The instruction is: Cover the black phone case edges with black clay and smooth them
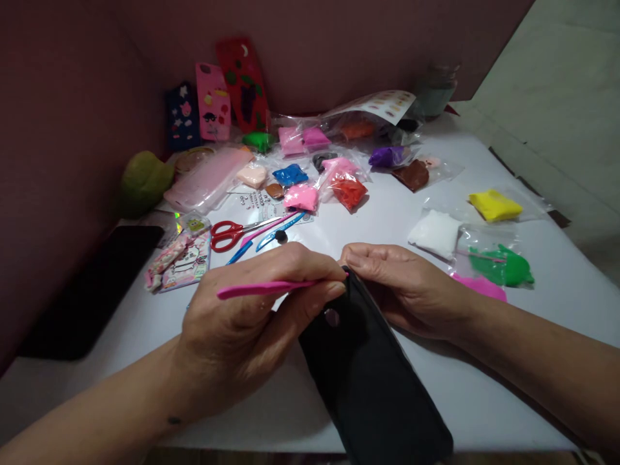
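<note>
My left hand [242,329] is closed around a slim pink modelling tool [261,289]. The tool's tip meets the top end of a black phone case [382,381], which slants toward me over the table's front part. A small round purplish spot shows near the top of its dark face. My right hand [411,290] grips the far upper edge of the case, its thumb and fingers close to the tool tip. Part of the case's upper left edge is hidden behind my left hand.
Red-handled scissors [227,236], a blue tool [281,231] and packets of coloured clay, such as white [436,234] and green [504,265], lie beyond my hands. A black phone-like slab [92,297] is at left. Decorated cases [213,103] lean at the back, near a glass jar [438,87].
</note>
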`<state>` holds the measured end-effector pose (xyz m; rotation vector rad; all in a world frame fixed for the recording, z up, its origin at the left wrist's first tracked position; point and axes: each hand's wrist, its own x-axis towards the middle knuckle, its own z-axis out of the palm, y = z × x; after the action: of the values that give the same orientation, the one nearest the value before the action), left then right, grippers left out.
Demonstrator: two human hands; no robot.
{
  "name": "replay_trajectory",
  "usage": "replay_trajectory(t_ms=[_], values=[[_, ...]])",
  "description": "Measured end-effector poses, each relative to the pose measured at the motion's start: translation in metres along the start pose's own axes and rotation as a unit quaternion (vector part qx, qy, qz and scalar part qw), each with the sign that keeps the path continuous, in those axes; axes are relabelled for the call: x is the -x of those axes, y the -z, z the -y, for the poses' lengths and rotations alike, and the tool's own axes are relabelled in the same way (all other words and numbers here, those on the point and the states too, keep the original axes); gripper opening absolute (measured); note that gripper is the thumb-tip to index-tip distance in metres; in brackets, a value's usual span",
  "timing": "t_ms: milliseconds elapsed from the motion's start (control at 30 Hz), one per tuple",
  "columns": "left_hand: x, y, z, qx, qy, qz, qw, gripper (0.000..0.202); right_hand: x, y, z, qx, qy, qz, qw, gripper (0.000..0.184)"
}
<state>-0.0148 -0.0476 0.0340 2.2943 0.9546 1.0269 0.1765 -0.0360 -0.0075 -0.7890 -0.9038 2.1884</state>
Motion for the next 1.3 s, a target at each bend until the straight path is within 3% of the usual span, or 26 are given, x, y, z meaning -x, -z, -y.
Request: replay_trajectory(t_ms=[133,333,733,1300], values=[[0.0001,0.0021,-0.0025,-0.002,-0.005,0.012,1.000,0.012,0.0003,0.0007,-0.0015,0.017,0.004,0.008,1.000,0.035],[0.0044,0.0003,-0.0009,0.002,0.008,-0.021,1.000,0.011,0.0010,-0.0010,0.0006,0.000,-0.009,-0.010,1.000,0.035],[0.0011,0.0072,-0.0055,-0.078,-0.012,0.023,0.997,0.009,0.0003,-0.0009,0.0032,0.009,0.004,-0.020,1.000,0.042],[0.0004,0.0061,-0.0056,-0.067,-0.005,0.034,0.997,0.010,0.0002,-0.0011,0.0013,0.007,0.003,-0.014,1.000,0.041]])
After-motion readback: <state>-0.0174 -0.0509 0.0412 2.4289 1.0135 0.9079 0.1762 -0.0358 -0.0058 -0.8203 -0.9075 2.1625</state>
